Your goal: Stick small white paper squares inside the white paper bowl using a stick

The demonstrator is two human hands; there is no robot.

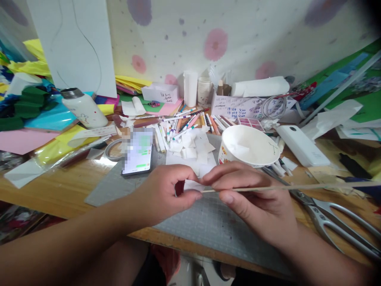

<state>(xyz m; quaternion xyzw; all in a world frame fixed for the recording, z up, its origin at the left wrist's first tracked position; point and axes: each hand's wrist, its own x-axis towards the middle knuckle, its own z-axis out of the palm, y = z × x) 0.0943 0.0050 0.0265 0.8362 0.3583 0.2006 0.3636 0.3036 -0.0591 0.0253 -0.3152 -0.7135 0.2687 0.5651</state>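
Pinched in my left hand (166,190) is a small piece of white paper (193,185), its fingers curled round it. My right hand (253,198) grips a thin wooden stick (309,186) between thumb and fingers; the stick runs far out to the right. The stick's left end meets the white paper between the two hands. Both hands are over the front of a grey cutting mat (193,218). Just beyond them lie several small white paper pieces (193,147) on the mat.
Behind my right hand stands a white paper tub (250,147). Large scissors (324,214) lie to the right, near a white power bank (303,145). A phone (138,151), a tape roll (114,150) and a white bottle (85,107) are left. Several markers (190,123) lie behind.
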